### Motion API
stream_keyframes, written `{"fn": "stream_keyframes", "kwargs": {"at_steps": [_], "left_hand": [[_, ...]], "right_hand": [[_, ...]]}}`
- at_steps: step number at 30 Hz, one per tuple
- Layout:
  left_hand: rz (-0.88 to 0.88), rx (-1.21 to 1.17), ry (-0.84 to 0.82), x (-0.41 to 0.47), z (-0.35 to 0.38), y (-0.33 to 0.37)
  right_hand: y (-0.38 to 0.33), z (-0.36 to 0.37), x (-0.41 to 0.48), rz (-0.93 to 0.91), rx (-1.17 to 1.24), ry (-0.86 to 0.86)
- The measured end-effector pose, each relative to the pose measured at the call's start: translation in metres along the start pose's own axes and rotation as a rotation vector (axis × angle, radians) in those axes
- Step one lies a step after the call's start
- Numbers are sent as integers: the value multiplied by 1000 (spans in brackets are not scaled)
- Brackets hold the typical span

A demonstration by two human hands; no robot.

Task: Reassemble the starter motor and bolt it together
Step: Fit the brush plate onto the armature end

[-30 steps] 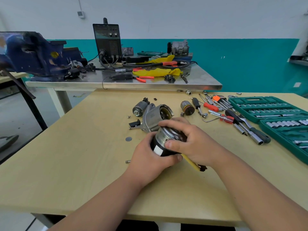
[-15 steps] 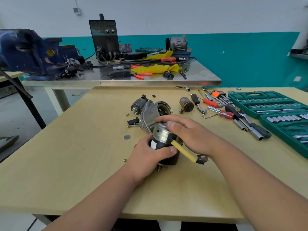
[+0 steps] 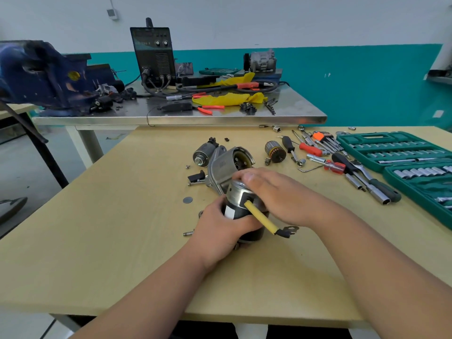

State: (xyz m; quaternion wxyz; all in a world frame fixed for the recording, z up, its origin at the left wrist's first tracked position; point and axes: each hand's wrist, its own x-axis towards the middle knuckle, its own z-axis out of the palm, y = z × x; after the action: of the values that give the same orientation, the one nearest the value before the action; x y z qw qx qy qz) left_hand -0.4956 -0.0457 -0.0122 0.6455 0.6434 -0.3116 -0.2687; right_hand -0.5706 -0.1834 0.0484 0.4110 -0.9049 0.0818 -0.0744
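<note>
Starter motor [image 3: 237, 195] first: a black cylinder with a bright silver metal end cap and a small white label on its side. It is held tilted at the centre of the frame, over the pale wooden table [image 3: 110, 241], with the silver end pointing up and away. A yellow-sleeved lead [image 3: 260, 217] comes out of a dark slot under the cap and runs down to the right, ending in a short black stretch and a flat metal ring terminal [image 3: 292, 230].

The left hand [image 3: 220, 231] grips the black body from the lower left, its thumb wrapped across the near side just below the label. The right hand [image 3: 281, 194] lies over the silver end with its fingers close together and reaching left. Whether they clasp the cap or only rest on it cannot be told, since the palm side is hidden.

Just behind the starter motor lies a grey cast-metal nose housing [image 3: 221, 167] with a round open mouth. A small dark solenoid cylinder [image 3: 203, 154] sits to its left and a copper-wound armature [image 3: 275, 151] to its right. A flat grey disc [image 3: 187, 199] and a short bolt [image 3: 188, 233] lie left of the hands. At the right edge of the frame is an open green socket case [image 3: 391, 150], with a black-handled ratchet [image 3: 376, 185] beside it.
</note>
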Motion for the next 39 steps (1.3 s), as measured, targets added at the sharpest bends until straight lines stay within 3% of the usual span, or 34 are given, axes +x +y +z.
{"fn": "stream_keyframes", "kwargs": {"at_steps": [4,9,17,25,33,39], "left_hand": [[61,-64,-26,0,-4,-2],[133,-97,-61,0,-6,-3],[300,20,77,-5,2,-2],[418,128,206,-3,1,-1],[220,41,-59,-4,-2,-1],[128,-113,-72,-1,1,-2]], "right_hand": [[11,-10,-3,-73,461,-120],[17,-12,-5,-201,621,-203],[14,-9,-10,-232,557,-100],[5,10,-11,-235,180,240],[5,-3,-11,-274,233,-28],[5,1,-8,-243,317,24]]}}
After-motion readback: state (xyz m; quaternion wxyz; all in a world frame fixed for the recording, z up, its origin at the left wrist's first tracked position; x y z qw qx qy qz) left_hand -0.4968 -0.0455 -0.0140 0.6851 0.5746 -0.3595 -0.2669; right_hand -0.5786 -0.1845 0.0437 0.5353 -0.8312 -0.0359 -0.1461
